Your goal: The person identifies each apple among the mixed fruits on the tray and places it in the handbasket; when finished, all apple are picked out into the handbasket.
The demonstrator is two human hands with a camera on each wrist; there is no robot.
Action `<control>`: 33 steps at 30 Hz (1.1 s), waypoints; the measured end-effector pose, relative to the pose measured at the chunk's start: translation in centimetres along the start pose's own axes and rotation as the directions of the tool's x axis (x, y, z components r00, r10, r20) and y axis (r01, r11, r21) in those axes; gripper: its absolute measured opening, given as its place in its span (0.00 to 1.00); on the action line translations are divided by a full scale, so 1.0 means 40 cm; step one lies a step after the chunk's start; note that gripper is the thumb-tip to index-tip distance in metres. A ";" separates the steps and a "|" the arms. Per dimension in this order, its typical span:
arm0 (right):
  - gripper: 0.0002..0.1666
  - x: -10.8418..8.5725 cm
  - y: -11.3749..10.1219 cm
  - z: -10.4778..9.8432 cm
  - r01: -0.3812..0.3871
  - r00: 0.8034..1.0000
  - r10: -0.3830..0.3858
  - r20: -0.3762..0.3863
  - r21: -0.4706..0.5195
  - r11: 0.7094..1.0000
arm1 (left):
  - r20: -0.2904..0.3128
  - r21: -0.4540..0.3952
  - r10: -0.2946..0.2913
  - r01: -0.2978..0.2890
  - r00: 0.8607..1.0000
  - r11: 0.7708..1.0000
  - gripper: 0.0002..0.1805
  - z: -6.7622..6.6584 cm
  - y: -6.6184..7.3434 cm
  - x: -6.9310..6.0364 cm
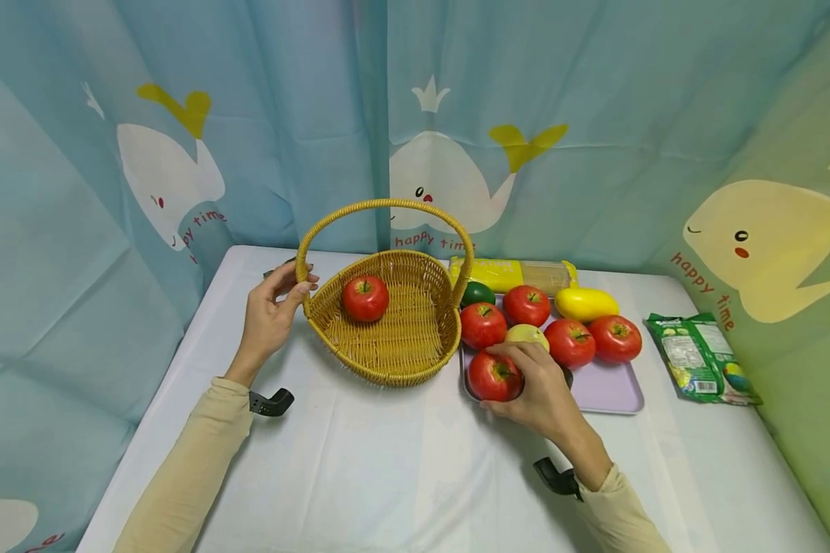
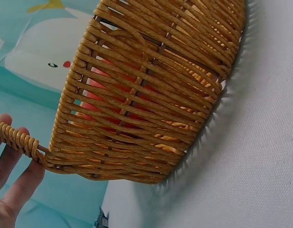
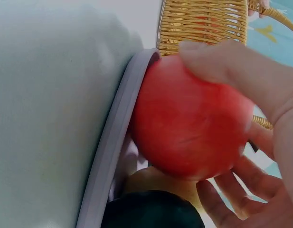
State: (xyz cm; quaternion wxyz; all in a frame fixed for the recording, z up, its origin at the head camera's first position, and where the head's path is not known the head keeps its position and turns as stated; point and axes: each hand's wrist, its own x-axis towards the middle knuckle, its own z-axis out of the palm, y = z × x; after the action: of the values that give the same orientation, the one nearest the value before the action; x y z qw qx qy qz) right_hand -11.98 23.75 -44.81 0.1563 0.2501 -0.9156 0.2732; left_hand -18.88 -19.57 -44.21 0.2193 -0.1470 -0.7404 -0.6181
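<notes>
A wicker basket [image 1: 401, 338] with a tall arched handle stands left of the tray, one red apple [image 1: 366, 299] inside it. My left hand [image 1: 266, 319] grips the handle's left base; in the left wrist view its fingers [image 2: 26, 186] curl round the wicker handle [image 2: 15, 138]. At the front left of the lilac tray [image 1: 609, 388], my right hand [image 1: 536, 388] holds a red apple [image 1: 496, 376] between thumb and fingers. The right wrist view shows that apple [image 3: 189, 118] at the tray's rim [image 3: 113, 118], with a dark green item [image 3: 153, 211] below.
Several red apples [image 1: 616, 339], a yellow-green fruit [image 1: 527, 335], a yellow fruit [image 1: 586, 304] and a dark green one [image 1: 478, 294] lie on or beside the tray. Behind it is a yellow pasta packet [image 1: 519, 274]. At the right lies a green packet [image 1: 700, 359]. Curtains hang around the table.
</notes>
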 end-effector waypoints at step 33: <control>0.46 0.052 -0.008 -0.057 -0.194 0.981 0.193 0.036 0.334 0.922 | 0.011 -0.024 -0.007 0.007 1.000 1.000 0.17 0.000 -0.006 0.001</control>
State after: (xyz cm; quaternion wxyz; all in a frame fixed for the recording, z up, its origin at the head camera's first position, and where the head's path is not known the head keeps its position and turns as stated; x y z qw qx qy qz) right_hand -13.19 24.07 -41.99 0.0827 0.1818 -0.8759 0.4393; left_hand -19.03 -19.63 -44.38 0.2113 -0.1502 -0.7347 -0.6268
